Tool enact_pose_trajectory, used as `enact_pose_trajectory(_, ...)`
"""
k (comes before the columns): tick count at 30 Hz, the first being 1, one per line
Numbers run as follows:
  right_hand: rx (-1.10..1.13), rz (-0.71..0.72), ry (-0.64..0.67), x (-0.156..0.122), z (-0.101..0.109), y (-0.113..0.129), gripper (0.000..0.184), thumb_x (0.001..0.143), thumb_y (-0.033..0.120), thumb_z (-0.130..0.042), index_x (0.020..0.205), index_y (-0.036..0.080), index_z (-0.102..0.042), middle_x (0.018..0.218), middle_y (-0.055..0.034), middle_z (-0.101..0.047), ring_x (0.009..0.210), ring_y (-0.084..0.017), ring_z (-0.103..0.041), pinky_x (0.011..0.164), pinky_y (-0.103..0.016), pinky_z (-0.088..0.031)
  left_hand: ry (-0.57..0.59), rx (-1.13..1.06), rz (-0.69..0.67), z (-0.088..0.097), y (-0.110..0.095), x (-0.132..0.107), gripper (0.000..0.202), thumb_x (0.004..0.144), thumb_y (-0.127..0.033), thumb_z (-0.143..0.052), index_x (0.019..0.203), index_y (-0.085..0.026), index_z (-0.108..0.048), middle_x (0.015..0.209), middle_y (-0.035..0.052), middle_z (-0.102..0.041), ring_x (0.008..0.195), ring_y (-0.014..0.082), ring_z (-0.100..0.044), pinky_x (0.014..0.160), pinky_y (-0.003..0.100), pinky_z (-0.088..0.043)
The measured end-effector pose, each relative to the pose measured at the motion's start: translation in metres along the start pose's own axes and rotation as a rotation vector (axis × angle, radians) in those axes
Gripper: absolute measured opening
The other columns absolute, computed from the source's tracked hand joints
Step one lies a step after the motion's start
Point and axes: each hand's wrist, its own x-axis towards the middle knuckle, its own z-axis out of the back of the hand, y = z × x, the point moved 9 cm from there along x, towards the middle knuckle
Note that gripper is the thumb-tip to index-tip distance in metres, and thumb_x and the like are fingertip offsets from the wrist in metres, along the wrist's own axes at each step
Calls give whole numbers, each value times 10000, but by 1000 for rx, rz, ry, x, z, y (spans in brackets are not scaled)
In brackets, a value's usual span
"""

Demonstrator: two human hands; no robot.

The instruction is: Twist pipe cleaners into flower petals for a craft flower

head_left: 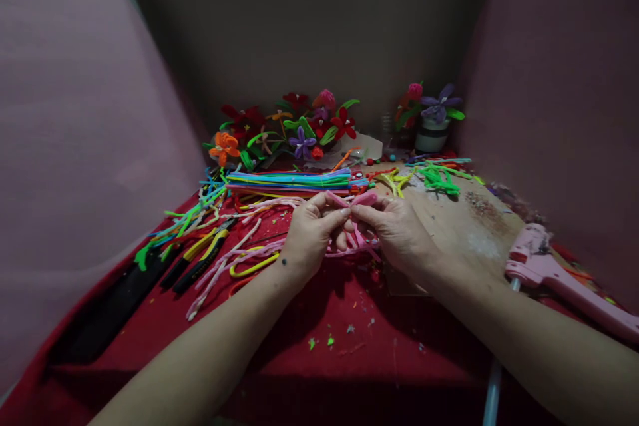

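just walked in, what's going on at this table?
A person holds a pink pipe cleaner pinched between the left hand and the right hand, just above a red cloth. A flat bundle of coloured pipe cleaners lies behind the hands, with finished pipe-cleaner flowers at the back. Yellow-handled pliers lie to the left and a pink glue gun to the right, both untouched.

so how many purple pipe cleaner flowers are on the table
2. One purple pipe-cleaner flower lies in the heap of bright pipe-cleaner flowers at the back centre; the other stands in the small white pot at back right. More may be hidden in the heap.
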Motion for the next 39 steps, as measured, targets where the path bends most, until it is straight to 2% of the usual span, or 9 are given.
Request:
enact_pose_trajectory(7, 145, -185, 20, 2, -1, -16, 152, 583, 150, -612, 512, 154, -478, 431, 51, -430, 393, -44, -350, 374, -189, -197, 60, 859, -768, -16, -47, -23, 178, 828, -182, -469, 904, -171, -630, 775, 57, -665, 742, 135, -617, 696, 252, -469)
enact_pose_trajectory(12, 74, -76, 37, 2, -1, -2, 147, 616, 188, -640, 544, 148, -518, 474, 48, -455, 418, -43, -360, 405, -194, -245, 42, 336, -174, 10, -26, 2, 172, 816, -294, -517, 826, -142, -597, 722, 30, -633, 581, 107, -582, 555, 223, -458)
enact_pose_trajectory(15, -43, -31, 94, 0, -5, 3, 118, 665, 232, -621, 598, 150, -569, 505, 34, -503, 430, -56, -394, 429, -207, -287, 275, 1, 228, -4, 3, 1, 230, 793, -323, -533, 706, -113, -563, 583, 10, -578, 419, 79, -504, 431, 203, -389)
enact_pose_trajectory(21, -262, 91, 45, -3, -2, 15, 86, 684, 235, -602, 666, 153, -620, 621, 14, -574, 548, -83, -471, 521, -226, -357, 372, -124, 399, -9, 16, -5, 196, 743, -273, -572, 640, -135, -479, 491, -65, -416, 323, 2, -235, 359, 171, -186)
enact_pose_trajectory(24, -343, 119, -8, -5, 1, 18, 86, 690, 207, -572, 641, 149, -610, 582, 28, -531, 529, -73, -426, 500, -221, -320, 258, 254, 176, -1, 3, 0, 207, 780, -290, -521, 637, -150, -469, 490, -67, -371, 372, 30, -262, 391, 188, -200)
enact_pose_trajectory(29, -86, -36, -27, -2, 2, -1, 166, 634, 209, -601, 531, 158, -482, 457, 69, -388, 425, -48, -307, 414, -211, -215, 37, 1320, -702, -24, -49, -23, 190, 834, -176, -435, 713, -140, -577, 620, 18, -547, 556, 117, -461, 549, 259, -325)
enact_pose_trajectory(33, 105, -226, -29, 1, 3, -18, 203, 561, 170, -614, 491, 165, -424, 442, 63, -393, 398, -43, -316, 384, -201, -167, -12, 1560, -995, -40, -50, -37, 211, 864, -190, -423, 771, -144, -607, 659, 46, -577, 640, 156, -508, 636, 295, -362)
enact_pose_trajectory(36, 74, -165, -46, 3, 7, -9, 163, 576, 179, -625, 528, 158, -470, 447, 64, -409, 398, -42, -320, 388, -199, -184, -49, 1261, -766, -22, -53, -20, 202, 858, -251, -446, 830, -145, -615, 813, 81, -618, 780, 176, -548, 711, 304, -399)
enact_pose_trajectory(39, -55, -40, -28, 2, 7, 6, 118, 628, 207, -621, 569, 153, -534, 447, 56, -449, 395, -48, -334, 396, -207, -213, 163, 697, -285, -7, -29, 3, 273, 870, -319, -419, 915, -136, -617, 872, 77, -646, 809, 166, -582, 751, 293, -432)
